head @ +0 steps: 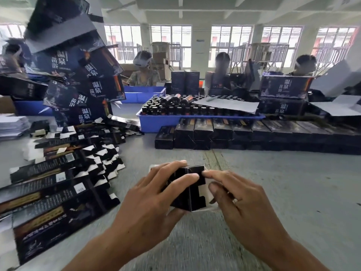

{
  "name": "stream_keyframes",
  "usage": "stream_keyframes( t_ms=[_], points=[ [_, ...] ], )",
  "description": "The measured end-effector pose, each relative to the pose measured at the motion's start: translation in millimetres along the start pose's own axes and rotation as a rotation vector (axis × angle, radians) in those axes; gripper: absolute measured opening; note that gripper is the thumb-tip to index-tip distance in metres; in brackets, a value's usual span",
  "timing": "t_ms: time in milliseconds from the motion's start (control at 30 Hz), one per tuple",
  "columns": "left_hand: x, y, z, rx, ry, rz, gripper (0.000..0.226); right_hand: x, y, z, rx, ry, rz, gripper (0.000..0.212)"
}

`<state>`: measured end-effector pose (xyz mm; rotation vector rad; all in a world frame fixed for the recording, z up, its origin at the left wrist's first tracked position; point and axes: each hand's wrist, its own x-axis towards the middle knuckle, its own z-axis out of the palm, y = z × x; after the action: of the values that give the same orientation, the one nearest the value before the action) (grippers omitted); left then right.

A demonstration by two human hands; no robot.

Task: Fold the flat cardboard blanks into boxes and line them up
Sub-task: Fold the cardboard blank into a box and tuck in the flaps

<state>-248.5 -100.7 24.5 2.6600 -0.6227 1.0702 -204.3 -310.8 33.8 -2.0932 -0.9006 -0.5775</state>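
Currently both hands are working one box [188, 189] at the near middle of the table [283, 192]. Left hand [156, 194] is wrapping its fingers around the box's left side and top; right hand [240, 196] is pinching and pressing the end flaps at the right side. Box is already popped into shape; the end flaps look half tucked, white inner card showing, so probably this one is not closed yet.

Beyond it, a row of finished boxes [254, 133] is lining the far side, two layers, running to the right. At left, a fanned pile of flat blanks [58, 178] is waiting, many left. Judging by that, the task is mid-way at best.
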Motion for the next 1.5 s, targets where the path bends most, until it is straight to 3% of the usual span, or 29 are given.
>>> stream_keyframes(
  t_ms=[133,267,333,567,700,1000,1200,1300,1500],
  points=[
    [-1,-2,3,0.066,-0.045,-0.017,0.079,1,1,-3,0.031,-0.090,0.038,0.032],
    [-1,-6,2,0.032,-0.030,-0.041,0.065,2,1,-8,0.064,-0.254,0.076,0.073],
    [-2,-8,1,0.007,-0.033,-0.051,0.062,1,1,-8,0.048,-0.305,0.054,0.080],
    [-3,-3,4,-0.166,0.013,-0.031,0.057,-1,-6,-4,0.112,-0.045,0.058,0.045],
    [-2,0,6,-0.244,0.004,-0.010,0.058,-3,-7,-4,0.065,0.039,0.023,0.040],
    [-3,3,3,-0.131,-0.014,-0.009,0.055,-5,-13,1,0.123,0.098,0.066,0.050],
    [-1,9,0,-0.107,0.021,-0.037,0.051,-5,-14,4,0.097,0.106,0.014,0.032],
    [-1,11,-1,-0.126,0.060,-0.059,0.048,-6,-14,4,0.119,0.076,0.011,0.034],
    [0,17,-2,-0.166,0.076,-0.150,0.077,-4,-14,3,0.241,0.049,0.110,0.019]
  ],
)
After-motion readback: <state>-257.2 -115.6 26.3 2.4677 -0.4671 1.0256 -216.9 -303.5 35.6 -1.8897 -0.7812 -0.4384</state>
